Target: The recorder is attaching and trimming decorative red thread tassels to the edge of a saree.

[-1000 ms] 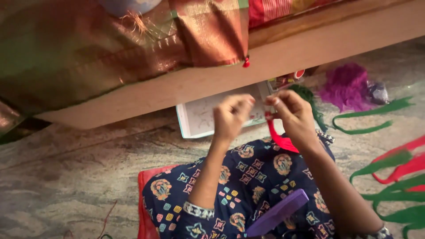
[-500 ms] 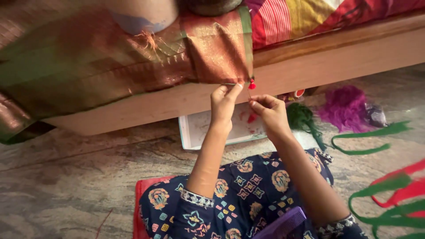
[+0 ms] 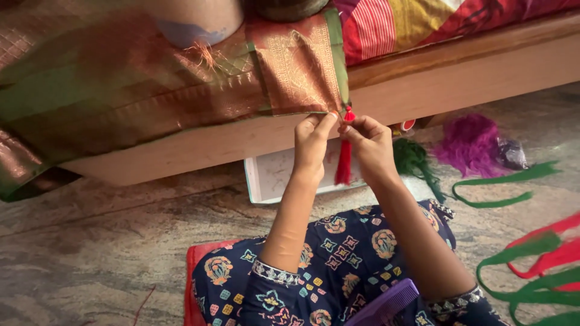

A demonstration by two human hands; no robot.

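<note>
Head view, looking down: we have both hands up at the lower corner of the green-and-bronze silk cloth [image 3: 181, 90] that drapes over the wooden bed frame [image 3: 459, 72]; left hand [image 3: 313, 145] has thumb and forefinger pressed together on the cloth's hem; right hand [image 3: 368, 145] pinches the top of the red tassel [image 3: 344, 158] just beside it, fingertips nearly touching the left ones; the tassel hangs straight down between the two hands, its head right at the hem edge.

Step in hand, as we judge it: fixing the tassel to the cloth corner, at the knotting or tying stage; whether the knot is already closed we cannot tell, the fingers hide it.

Next move likely calls for keeping the hem taut with the left pinch while the right works the thread ends tight; small, close finger work, no reach needed; slack in the hem would let the tassel sit loose.

Around us: white tray [image 3: 272, 178] on the floor under the hands; dark green thread bundle [image 3: 414, 160] and purple thread bundle [image 3: 468, 142] to the right; green strips [image 3: 501, 187] and red strips [image 3: 556, 256] further out; purple comb [image 3: 383, 305] on our lap; striped bedding [image 3: 423, 21] on the bed.
</note>
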